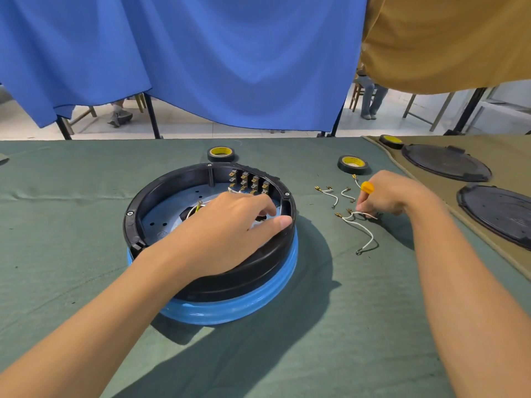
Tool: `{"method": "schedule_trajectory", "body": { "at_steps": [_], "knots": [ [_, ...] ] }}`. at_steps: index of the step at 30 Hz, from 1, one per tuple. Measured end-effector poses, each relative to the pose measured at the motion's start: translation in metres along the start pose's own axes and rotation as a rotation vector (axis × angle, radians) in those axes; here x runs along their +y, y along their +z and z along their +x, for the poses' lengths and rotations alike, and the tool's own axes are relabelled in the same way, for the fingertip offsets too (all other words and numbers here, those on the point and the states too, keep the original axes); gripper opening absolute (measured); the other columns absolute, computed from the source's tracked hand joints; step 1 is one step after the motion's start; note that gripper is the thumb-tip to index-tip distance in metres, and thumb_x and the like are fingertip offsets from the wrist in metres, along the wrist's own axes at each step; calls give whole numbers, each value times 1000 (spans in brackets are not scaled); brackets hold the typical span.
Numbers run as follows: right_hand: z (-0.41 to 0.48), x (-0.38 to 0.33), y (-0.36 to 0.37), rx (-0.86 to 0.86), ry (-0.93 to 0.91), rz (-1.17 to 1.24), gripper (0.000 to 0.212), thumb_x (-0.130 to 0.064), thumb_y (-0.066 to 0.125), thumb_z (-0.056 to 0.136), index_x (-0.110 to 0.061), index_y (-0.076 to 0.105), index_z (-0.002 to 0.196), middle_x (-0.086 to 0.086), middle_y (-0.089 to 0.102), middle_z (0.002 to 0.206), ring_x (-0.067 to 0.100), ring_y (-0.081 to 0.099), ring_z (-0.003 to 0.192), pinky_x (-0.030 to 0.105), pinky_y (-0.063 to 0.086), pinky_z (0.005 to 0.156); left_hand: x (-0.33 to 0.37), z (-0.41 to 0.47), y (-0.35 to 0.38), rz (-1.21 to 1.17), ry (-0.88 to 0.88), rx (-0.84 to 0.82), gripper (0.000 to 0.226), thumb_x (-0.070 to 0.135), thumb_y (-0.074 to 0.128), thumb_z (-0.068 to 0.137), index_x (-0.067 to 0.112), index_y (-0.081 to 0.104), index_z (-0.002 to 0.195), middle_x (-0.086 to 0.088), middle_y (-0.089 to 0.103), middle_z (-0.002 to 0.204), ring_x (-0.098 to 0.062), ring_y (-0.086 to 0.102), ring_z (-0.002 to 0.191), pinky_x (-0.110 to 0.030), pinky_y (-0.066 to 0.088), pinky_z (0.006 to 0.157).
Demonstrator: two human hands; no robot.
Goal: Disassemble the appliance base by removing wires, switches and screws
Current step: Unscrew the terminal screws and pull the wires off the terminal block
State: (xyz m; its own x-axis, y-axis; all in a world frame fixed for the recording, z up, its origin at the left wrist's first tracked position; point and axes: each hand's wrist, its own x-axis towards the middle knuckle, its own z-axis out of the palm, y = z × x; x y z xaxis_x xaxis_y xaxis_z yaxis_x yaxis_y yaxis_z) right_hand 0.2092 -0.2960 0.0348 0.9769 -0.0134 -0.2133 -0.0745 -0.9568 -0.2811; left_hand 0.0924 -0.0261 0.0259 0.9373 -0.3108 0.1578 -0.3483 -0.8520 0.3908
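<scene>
My left hand grips the rim of the appliance base mid-bench, my right hand holds the yellow screwdriver beside the loose wires, so I'd brace the base firmly when unscrewing.

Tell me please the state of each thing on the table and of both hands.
Base: open, inside exposed.
Switches: four, mounted inside base.
Loose wires: lying on cloth.
Tape rolls: lying flat.
Left hand: grips base rim.
Right hand: holds yellow-handled tool.

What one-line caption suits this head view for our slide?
Left hand grips the base rim while the right hand, holding a yellow-handled tool, touches loose wires beside it.
</scene>
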Motion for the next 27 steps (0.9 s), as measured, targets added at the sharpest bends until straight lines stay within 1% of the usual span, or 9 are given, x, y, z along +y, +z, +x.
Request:
{"method": "schedule_trajectory", "body": {
  "at_steps": [3, 5, 7, 9, 12, 15, 17, 22, 27],
  "knots": [
    [2, 5, 1, 54, 57, 10, 13, -6, 62, 91, -6, 75, 92, 2, 66, 76, 17, 56, 70, 28, 44, 54, 1, 0, 0, 9, 10, -2, 53, 68, 28, 86, 34, 61, 109, 12, 64, 95, -6, 57, 87, -35, 48, 82],
    [5, 7, 2, 110, 86, 27, 13, -9, 64, 90, -3, 72, 98, 11, 69, 91, 26, 62, 89, 36, 53, 70, 2, 0, -1, 13, 16, -8, 53, 67, 28, 86, 33, 62, 108, 11, 64, 93, -6, 57, 86, -34, 49, 81],
    [7, 9, 3, 140, 89, 57, 15, -11, 64, 90, -2, 71, 99, 16, 69, 101, 31, 63, 99, 39, 53, 79, 2, 0, -1, 17, 15, -12, 54, 67, 27, 86, 33, 63, 108, 11, 64, 92, -6, 57, 85, -35, 49, 80],
    [7, 8, 0, 140, 64, 74, 13, -13, 67, 90, -4, 72, 97, 15, 70, 99, 28, 63, 95, 37, 52, 76, 1, 0, 0, 13, 11, -6, 52, 67, 28, 86, 34, 63, 106, 9, 65, 91, -7, 58, 84, -36, 50, 80],
    [2, 3, -7, 74, -10, 116, 12, -24, 75, 86, -13, 74, 86, 6, 70, 82, 14, 54, 62, 28, 41, 53, 0, 0, 0, 6, 14, 7, 51, 68, 28, 86, 34, 63, 101, 9, 65, 86, -7, 58, 81, -36, 50, 78],
    [-3, -2, -9, -35, -43, 121, 16, -30, 82, 78, -16, 75, 80, 0, 68, 72, 5, 52, 42, 24, 33, 47, 0, 0, 1, -1, 19, 6, 51, 68, 27, 85, 34, 63, 98, 11, 64, 83, -5, 56, 81, -33, 48, 75],
    [-4, -4, -5, -65, -52, 71, 16, -29, 84, 76, -17, 75, 82, -2, 68, 74, 4, 56, 51, 23, 35, 48, 0, 1, 1, -2, 21, 5, 52, 69, 26, 85, 34, 63, 98, 12, 63, 83, -3, 55, 82, -30, 45, 73],
    [4, -4, 8, 31, -46, 89, 11, -22, 83, 77, -14, 76, 81, 4, 70, 86, 15, 59, 76, 26, 40, 56, -2, 0, 1, -8, 5, -5, 49, 68, 29, 86, 36, 62, 99, 11, 65, 83, -3, 56, 82, -30, 48, 74],
    [5, -6, 4, 44, -22, 112, 23, -30, 77, 83, -8, 72, 86, 10, 69, 86, 20, 57, 73, 31, 43, 61, -1, 0, 0, 3, 6, -12, 47, 67, 29, 86, 36, 62, 100, 11, 65, 88, -5, 55, 86, -30, 47, 75]
  ]
}}
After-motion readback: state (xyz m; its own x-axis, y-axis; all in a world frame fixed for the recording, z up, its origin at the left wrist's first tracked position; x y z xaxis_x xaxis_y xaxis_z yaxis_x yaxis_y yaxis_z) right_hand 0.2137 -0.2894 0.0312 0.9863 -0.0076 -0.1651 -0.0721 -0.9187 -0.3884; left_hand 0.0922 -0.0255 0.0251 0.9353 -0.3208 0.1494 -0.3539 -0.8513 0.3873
